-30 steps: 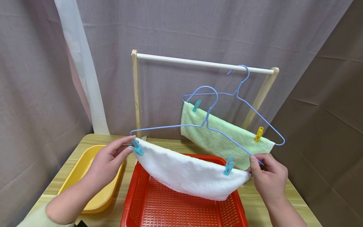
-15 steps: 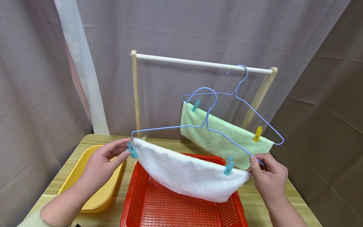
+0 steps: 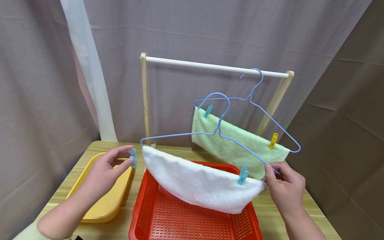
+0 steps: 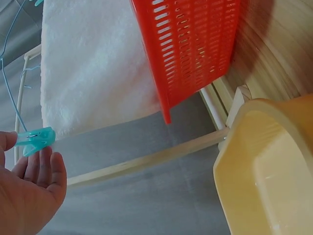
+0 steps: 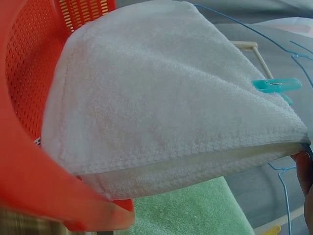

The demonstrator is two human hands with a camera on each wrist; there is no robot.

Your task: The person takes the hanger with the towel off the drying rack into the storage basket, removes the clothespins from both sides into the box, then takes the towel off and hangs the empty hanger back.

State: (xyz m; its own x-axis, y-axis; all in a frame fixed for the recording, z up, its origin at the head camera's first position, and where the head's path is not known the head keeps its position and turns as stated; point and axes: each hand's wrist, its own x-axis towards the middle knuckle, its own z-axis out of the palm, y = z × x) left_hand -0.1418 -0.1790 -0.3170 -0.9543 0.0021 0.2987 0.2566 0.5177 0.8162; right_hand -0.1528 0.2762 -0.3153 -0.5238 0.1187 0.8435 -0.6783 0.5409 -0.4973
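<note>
Head view: soft, even light, fairly sharp — brown curtain (image 3: 345, 116) dimmer. Left wrist: small glare patches in yellow tub (image 4: 288, 166). Both wrist views — hazier, white towel (image 5: 161, 98) low-contrast.

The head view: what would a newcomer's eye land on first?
Probably the bright red basket in front, with a white towel on a blue hanger over it. Behind, a green towel hangs on a second hanger from the white rail, with a yellow clip near its right end. At left, the left hand pinches a teal clip beside the white towel.
</note>
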